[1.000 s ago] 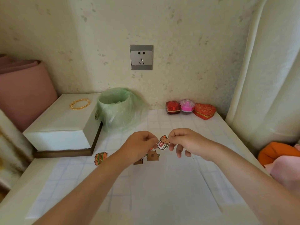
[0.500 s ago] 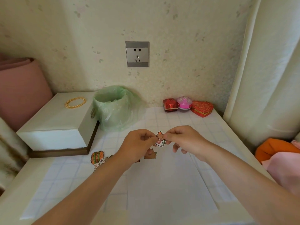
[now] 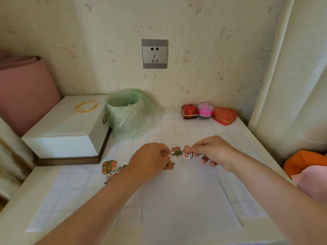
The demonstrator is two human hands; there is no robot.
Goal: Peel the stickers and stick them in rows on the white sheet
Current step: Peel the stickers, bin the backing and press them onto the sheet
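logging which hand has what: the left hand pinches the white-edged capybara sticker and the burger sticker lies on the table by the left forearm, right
Wrong hand. The head view shows the right hand pinching the white-edged capybara sticker; the left hand is beside it, apart from it. The burger sticker does lie on the table by the left forearm.

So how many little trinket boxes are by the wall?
3, in a row far right on the table: a red box, a pink round box, then a red heart-shaped box. None looks hidden.

Open room over white sheet (image 3: 185,200); bin (image 3: 127,114), white box (image 3: 67,131) block far left.
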